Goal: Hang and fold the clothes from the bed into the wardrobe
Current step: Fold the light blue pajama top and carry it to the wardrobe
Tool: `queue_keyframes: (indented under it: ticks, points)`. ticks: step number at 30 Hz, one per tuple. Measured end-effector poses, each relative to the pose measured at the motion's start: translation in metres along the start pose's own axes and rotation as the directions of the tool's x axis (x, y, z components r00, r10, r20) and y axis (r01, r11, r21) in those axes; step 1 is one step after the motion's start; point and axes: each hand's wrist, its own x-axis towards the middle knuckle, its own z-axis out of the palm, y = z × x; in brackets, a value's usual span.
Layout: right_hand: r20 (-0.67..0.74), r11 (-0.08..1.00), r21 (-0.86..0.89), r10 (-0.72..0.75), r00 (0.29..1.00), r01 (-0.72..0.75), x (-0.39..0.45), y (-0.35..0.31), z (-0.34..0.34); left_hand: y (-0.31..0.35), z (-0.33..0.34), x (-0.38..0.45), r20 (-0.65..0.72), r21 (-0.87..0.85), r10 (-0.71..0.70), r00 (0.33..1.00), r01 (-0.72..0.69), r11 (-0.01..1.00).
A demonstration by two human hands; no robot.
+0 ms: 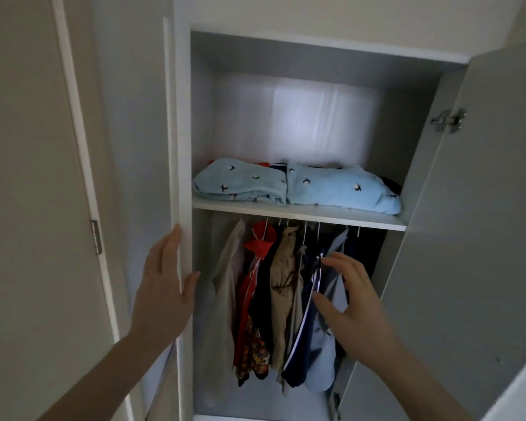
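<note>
Two folded blue garments [298, 186] already lie on the shelf [298, 214] and hung clothes [286, 287] fill the rail below, so with your left hand [164, 287] flat on the door edge [176, 147] and right hand [351, 302] spread, empty, you seem to be finishing; next, close up.

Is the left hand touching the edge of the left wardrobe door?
Touching. The head view shows the left hand lying flat on the left door's edge, with its thumb wrapped round the front of that edge.
</note>
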Motion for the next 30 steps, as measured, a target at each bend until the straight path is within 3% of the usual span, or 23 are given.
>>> queue_keyframes:
  ticks: [7,11,19,22,26,30]
  points:
    - [-0.247,0.984,-0.095,0.124,0.961,-0.151,-0.02,0.04,-0.079,0.029,0.059,0.027,0.201,0.054,0.204,0.958,-0.219,0.974]
    - [-0.435,0.969,-0.127,0.137,0.89,-0.212,-0.032,0.06,-0.125,0.053,0.092,0.043,0.328,0.099,0.223,0.918,-0.268,0.958]
    - [-0.696,0.928,-0.22,0.067,0.715,-0.301,-0.041,0.097,-0.201,0.075,0.138,0.075,0.598,0.139,0.24,0.765,-0.394,0.909]
    - [-0.748,0.926,-0.147,0.125,0.652,-0.346,-0.035,0.112,-0.219,0.085,0.145,0.088,0.615,0.14,0.255,0.746,-0.421,0.896]
    - [-0.704,0.902,0.033,0.327,0.631,-0.43,-0.023,0.124,-0.229,0.089,0.146,0.105,0.649,0.196,0.227,0.726,-0.448,0.872]
    - [-0.743,0.855,0.07,0.388,0.545,-0.514,-0.011,0.13,-0.229,0.081,0.142,0.12,0.671,0.248,0.19,0.717,-0.459,0.853]
